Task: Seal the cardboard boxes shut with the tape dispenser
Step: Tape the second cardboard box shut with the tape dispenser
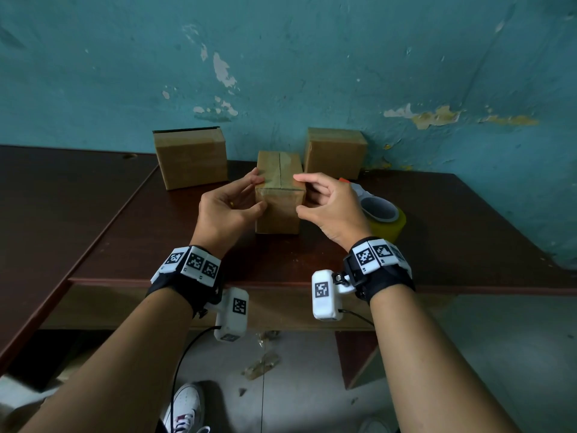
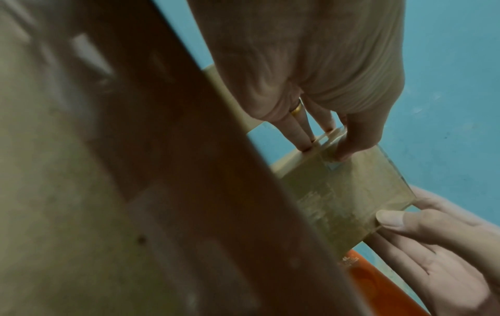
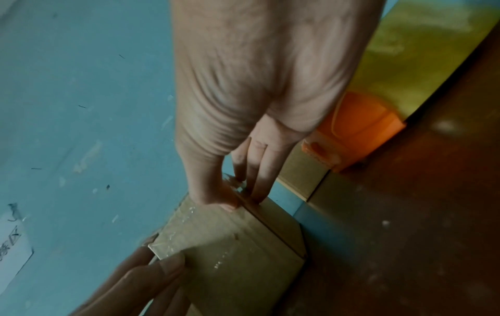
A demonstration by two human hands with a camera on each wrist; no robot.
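Flanking the middle box (image 1: pixel 280 195), left hand (image 1: pixel 225 210) and right hand (image 1: pixel 327 206) pinch its near top corners; tape dispenser (image 1: pixel 379 214) lies just right.

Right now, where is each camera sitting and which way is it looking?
Head: worn up high, looking forward and down at the table; both forearms and both hands show.
Left wrist: looks along the left hand to the middle box; the right hand shows too.
Right wrist: looks along the right hand to the same box; left fingers show.
All three share that box; the orange tape dispenser shows in each.
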